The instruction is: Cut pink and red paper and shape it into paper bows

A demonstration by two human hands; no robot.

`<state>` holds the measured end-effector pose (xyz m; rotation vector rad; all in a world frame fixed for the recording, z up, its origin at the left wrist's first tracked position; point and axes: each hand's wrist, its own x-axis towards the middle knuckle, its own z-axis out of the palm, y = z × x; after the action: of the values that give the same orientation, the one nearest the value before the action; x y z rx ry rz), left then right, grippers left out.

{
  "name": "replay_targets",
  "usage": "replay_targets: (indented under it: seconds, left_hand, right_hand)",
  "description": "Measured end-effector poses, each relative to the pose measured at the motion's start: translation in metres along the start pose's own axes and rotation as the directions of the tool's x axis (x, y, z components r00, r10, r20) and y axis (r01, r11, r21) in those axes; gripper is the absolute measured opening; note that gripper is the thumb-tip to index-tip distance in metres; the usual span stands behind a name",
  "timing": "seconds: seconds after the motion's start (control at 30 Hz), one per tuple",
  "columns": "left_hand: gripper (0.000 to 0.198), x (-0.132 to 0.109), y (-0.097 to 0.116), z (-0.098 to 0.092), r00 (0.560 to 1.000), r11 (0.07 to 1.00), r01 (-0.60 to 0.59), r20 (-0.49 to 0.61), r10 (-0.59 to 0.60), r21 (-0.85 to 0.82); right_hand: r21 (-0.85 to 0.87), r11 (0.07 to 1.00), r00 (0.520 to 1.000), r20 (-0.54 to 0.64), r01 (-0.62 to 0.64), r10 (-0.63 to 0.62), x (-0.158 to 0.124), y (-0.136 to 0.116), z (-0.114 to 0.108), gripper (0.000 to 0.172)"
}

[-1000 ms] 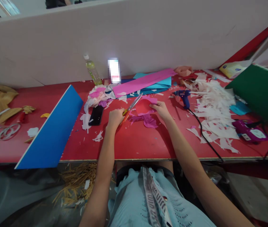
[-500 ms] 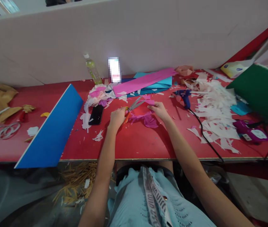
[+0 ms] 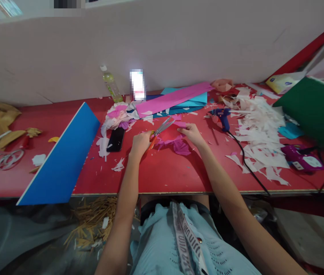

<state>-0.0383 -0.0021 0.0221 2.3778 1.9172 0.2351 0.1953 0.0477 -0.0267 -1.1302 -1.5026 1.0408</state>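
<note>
My left hand (image 3: 139,143) is closed around the orange handles of a pair of scissors (image 3: 158,131), whose blades point up and right into a red paper piece (image 3: 170,133). My right hand (image 3: 191,133) pinches the right edge of that red paper, with a pink strip at its fingertips. Magenta paper scraps (image 3: 180,146) lie just below the paper on the red table (image 3: 164,172).
A black phone (image 3: 115,139) lies left of my left hand. A blue board (image 3: 63,156) overhangs the front edge. A blue glue gun (image 3: 222,116) with black cord, white paper scraps (image 3: 260,133), a purple device (image 3: 302,160), a green board (image 3: 316,110), pink and blue sheets (image 3: 176,100) and a bottle (image 3: 110,84) surround.
The red paper has come down lower and flatter toward the table, and my right hand has shifted slightly left with it. The scissors stay at its left edge.
</note>
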Motion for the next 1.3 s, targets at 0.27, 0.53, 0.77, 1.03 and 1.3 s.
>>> replay_targets:
  seconds: [0.27, 0.53, 0.77, 1.03, 1.3]
  left_hand:
    - [0.032, 0.001, -0.004, 0.000, 0.999, 0.999, -0.034, 0.008, 0.034, -0.011]
    - [0.033, 0.002, -0.006, 0.002, 1.000, 1.000, -0.022, 0.009, 0.022, -0.016]
    - [0.041, 0.003, -0.010, 0.003, 1.000, 1.000, -0.016, -0.009, 0.016, 0.007]
    - [0.047, 0.009, -0.015, 0.008, 0.966, 0.964, 0.255, -0.055, -0.252, 0.072]
    - [0.029, 0.009, -0.020, 0.015, 0.948, 0.952, 0.307, -0.089, -0.307, -0.013]
  right_hand:
    - [0.007, 1.000, 1.000, 0.004, -0.001, 0.001, -0.001, -0.002, -0.001, 0.025]
    - [-0.016, 1.000, 1.000, 0.008, 0.004, -0.004, 0.003, 0.008, -0.004, 0.025]
    - [-0.014, 1.000, 1.000, 0.011, -0.017, 0.018, 0.006, 0.015, -0.006, 0.024]
    - [-0.049, 0.998, 0.999, 0.044, -0.026, 0.028, 0.005, 0.015, -0.006, 0.023]
    - [-0.090, 0.995, 0.994, 0.102, -0.030, 0.039, 0.002, 0.010, -0.003, 0.024]
